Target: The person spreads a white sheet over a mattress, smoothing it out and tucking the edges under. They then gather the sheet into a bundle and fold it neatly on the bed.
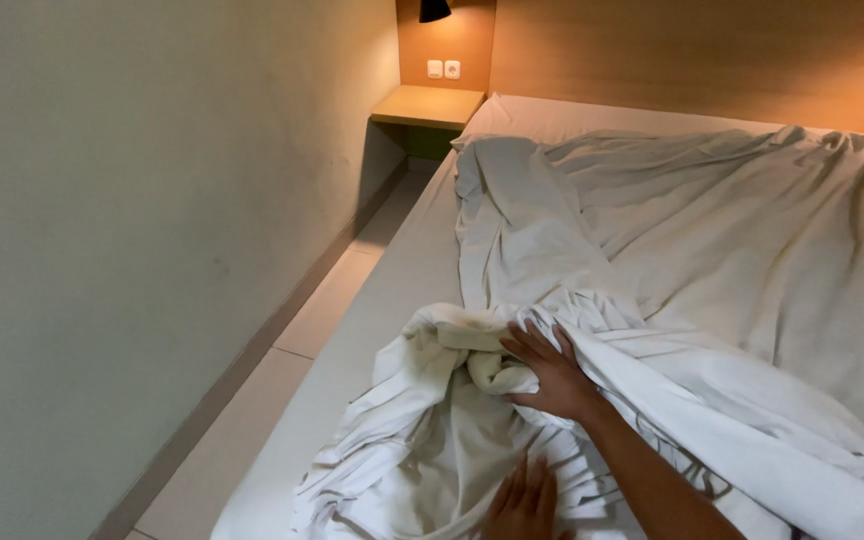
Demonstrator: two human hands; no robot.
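A crumpled white sheet lies spread over the mattress, with a bunched heap at the near left edge. My right hand reaches in from the lower right and grips a rolled fold of that heap between its fingers and thumb. My left hand lies flat on the sheet just below it, at the bottom edge of the view. Its fingers are apart and it holds nothing.
A wall runs close along the left, with a narrow strip of tiled floor between it and the bed. At the head are a wooden headboard, a small wooden shelf, wall switches and a dark lamp.
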